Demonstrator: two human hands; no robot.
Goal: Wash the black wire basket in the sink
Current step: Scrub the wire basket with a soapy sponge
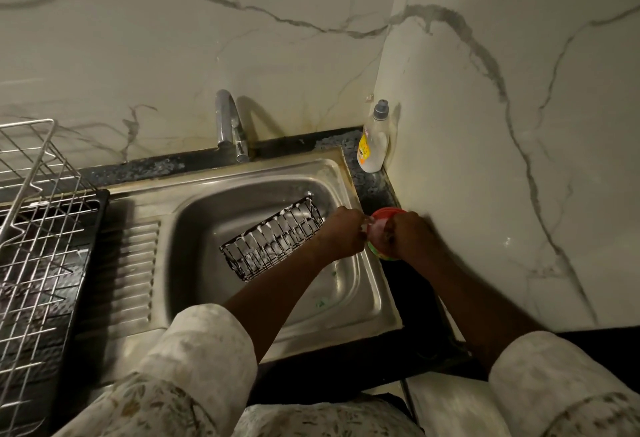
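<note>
The black wire basket (pixel 273 239) lies in the middle of the sink (pixel 346 294), white with foam, so soaping looks started and rinsing is left; at 3 o'clock the hands are together, the right hand (pixel 405 235) gripping a red tub (pixel 384 214), and I cannot tell what the left hand (pixel 343 232) holds.

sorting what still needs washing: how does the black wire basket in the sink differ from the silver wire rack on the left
The black wire basket is dark and streaked with white suds; the silver wire rack is bright metal with no suds showing. The basket lies in the sink basin; the rack stands on a black tray beside it. The basket looks smaller; the rack runs out of frame. Both are open wire grids.
</note>
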